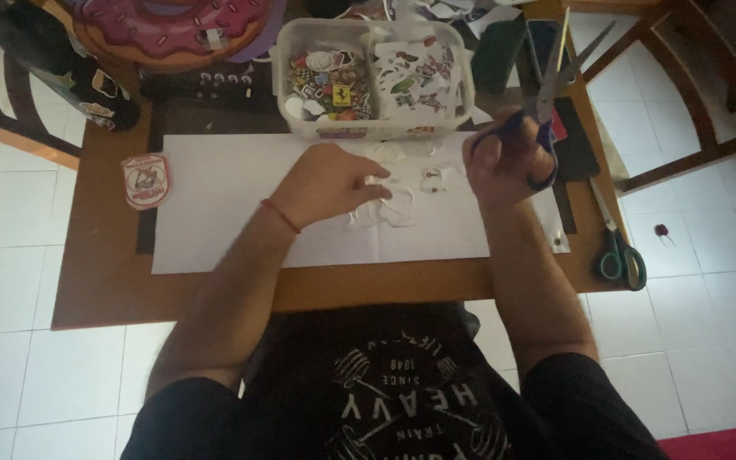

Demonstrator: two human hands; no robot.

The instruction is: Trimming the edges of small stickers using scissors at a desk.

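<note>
1. Right hand (504, 166) grips blue scissors (547, 94), blades apart, raised above the table (95, 281).
2. Left hand (330, 183), fingers curled, rests on white scraps (393, 209) lying on the paper sheet (215, 204).
3. Sticker tub (376, 77) stands just behind; green scissors (619, 251) at the right edge.

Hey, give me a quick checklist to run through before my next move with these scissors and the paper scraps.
1. Right hand holds the blue scissors: ok, grip through the handles.
2. Blades point away from the body: ok, tips aim up toward the table's far edge.
3. Left hand clear of the blades: ok, it rests on the scraps, apart from the scissors.
4. White sheet lies flat under the work: ok.
5. Sticker tub out of the way: ok, behind the sheet.
6. Green scissors safely placed: not ok, near the table's right edge.
</note>
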